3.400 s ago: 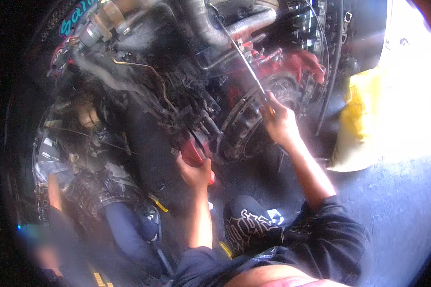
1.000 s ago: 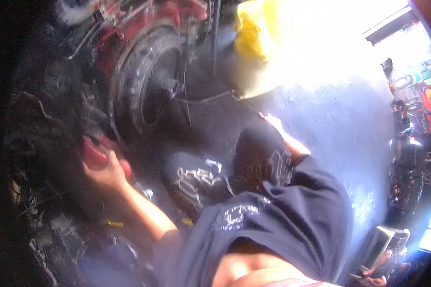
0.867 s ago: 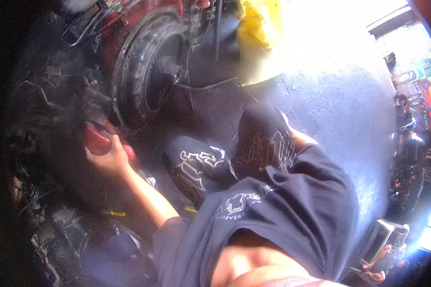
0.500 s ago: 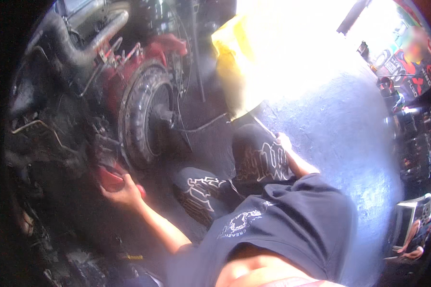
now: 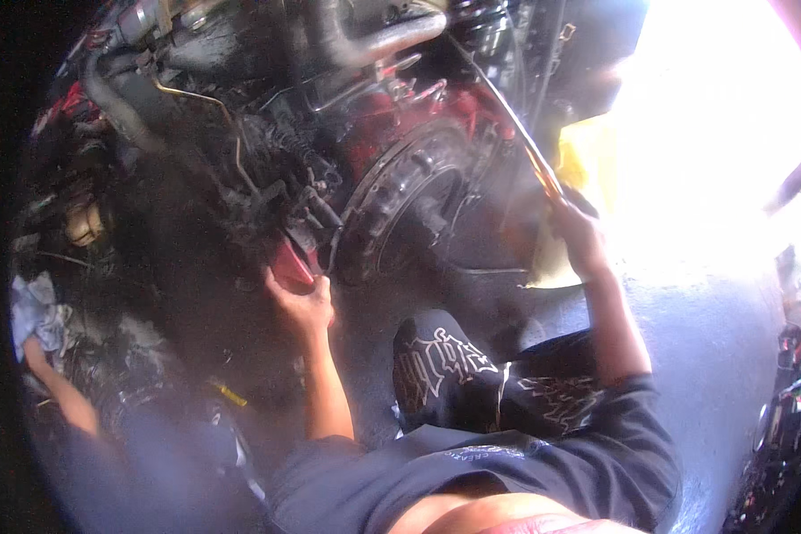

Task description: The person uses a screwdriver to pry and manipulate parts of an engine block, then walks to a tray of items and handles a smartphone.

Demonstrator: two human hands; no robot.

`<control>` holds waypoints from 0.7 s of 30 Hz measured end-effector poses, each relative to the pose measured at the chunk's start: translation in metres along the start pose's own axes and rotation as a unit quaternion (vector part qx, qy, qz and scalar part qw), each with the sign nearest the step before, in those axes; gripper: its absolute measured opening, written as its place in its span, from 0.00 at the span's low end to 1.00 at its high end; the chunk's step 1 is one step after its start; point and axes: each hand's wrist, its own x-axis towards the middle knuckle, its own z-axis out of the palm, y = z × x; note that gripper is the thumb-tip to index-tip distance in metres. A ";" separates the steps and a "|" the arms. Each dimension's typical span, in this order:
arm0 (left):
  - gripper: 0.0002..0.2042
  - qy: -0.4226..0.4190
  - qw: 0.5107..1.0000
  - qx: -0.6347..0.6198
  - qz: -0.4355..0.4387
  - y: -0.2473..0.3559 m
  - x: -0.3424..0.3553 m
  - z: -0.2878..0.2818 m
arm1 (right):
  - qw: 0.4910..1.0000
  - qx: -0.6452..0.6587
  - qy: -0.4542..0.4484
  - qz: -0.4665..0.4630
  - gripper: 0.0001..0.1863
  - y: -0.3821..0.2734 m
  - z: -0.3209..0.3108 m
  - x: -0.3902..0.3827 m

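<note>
My left hand point(image 5: 304, 303) is closed around a smooth red piece point(image 5: 292, 264) low beside the ribbed round housing point(image 5: 400, 200) of a greasy machine; the kind of piece is not clear. In my right hand point(image 5: 583, 236) is a long thin metal bar point(image 5: 518, 129). From my fist the bar slants up and to the left, and its far end passes among the dark parts above the housing. Whether its tip touches anything there is hard to make out.
At the far left a co-worker's forearm point(image 5: 67, 392) reaches toward a pale blue rag point(image 5: 40, 316). A yellow sheet-like thing point(image 5: 587, 160) stands behind my right hand. A bent metal pipe point(image 5: 374, 40) crosses above. A small yellow item point(image 5: 231, 394) lies at lower left.
My right hand has risen from beside my knee with the bar, which now reaches up toward the machine. My left hand stays on the red piece. The view has swung left.
</note>
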 end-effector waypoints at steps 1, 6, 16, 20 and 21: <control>0.42 -0.016 0.999 0.031 -0.024 0.010 -0.001 -0.005 | 1.000 0.009 -0.018 -0.010 0.20 -0.009 0.019 0.013; 0.39 0.019 0.995 0.095 -0.006 0.022 -0.018 0.024 | 0.983 0.116 -0.118 -0.085 0.22 0.013 0.063 0.072; 0.35 0.023 0.997 -0.002 0.069 0.008 -0.020 0.043 | 0.977 0.148 -0.078 -0.130 0.21 0.062 0.048 0.092; 0.34 0.000 0.998 -0.019 0.063 0.013 -0.022 0.044 | 0.940 0.302 -0.135 -0.080 0.20 0.083 0.061 0.091; 0.34 -0.008 0.997 -0.043 0.063 0.013 -0.023 0.043 | 0.941 0.296 -0.150 -0.071 0.20 0.081 0.065 0.092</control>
